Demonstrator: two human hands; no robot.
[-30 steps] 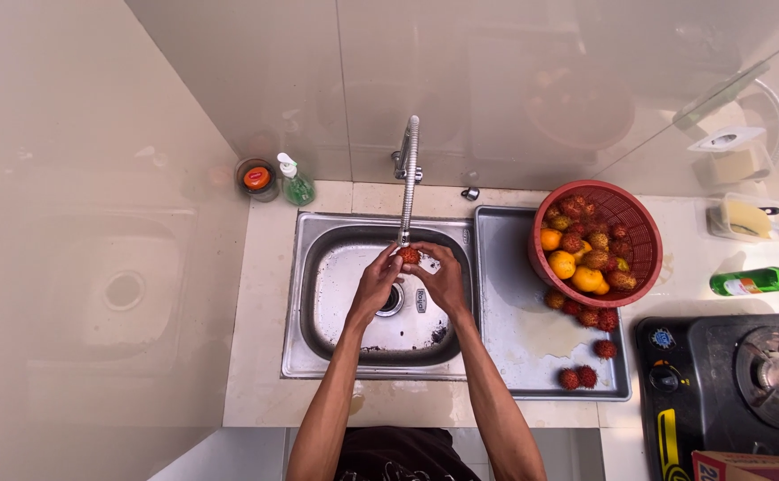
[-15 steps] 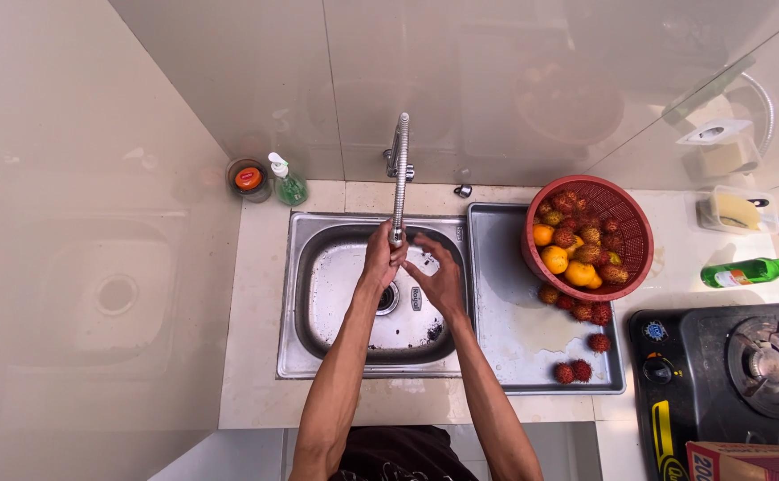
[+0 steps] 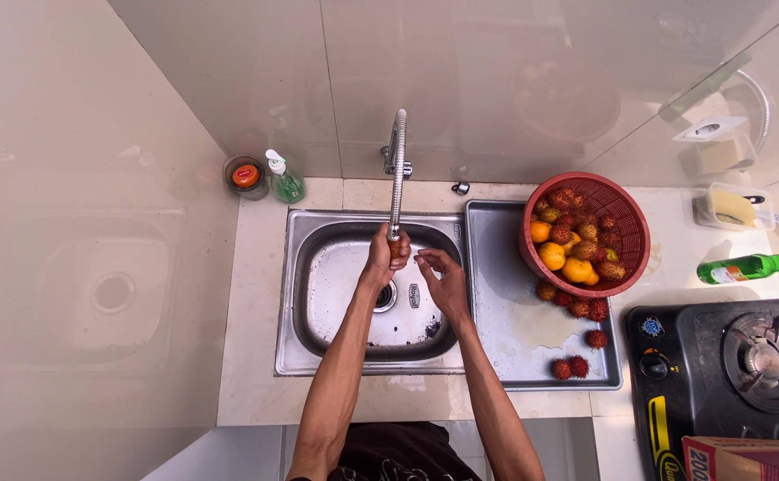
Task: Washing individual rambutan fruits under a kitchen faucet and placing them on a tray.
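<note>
The left hand [image 3: 380,256] was closed around a small red fruit [image 3: 395,248], held right under the tap [image 3: 397,174] over the sink [image 3: 318,294]. The right hand [image 3: 443,281] hovered open just beside it, fingers spread.

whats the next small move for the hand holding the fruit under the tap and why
Probably turn the small red fruit under the faucet spout, right hand rubbing it: the left hand holds it right at the spout over the sink, right hand open beside it.
</note>
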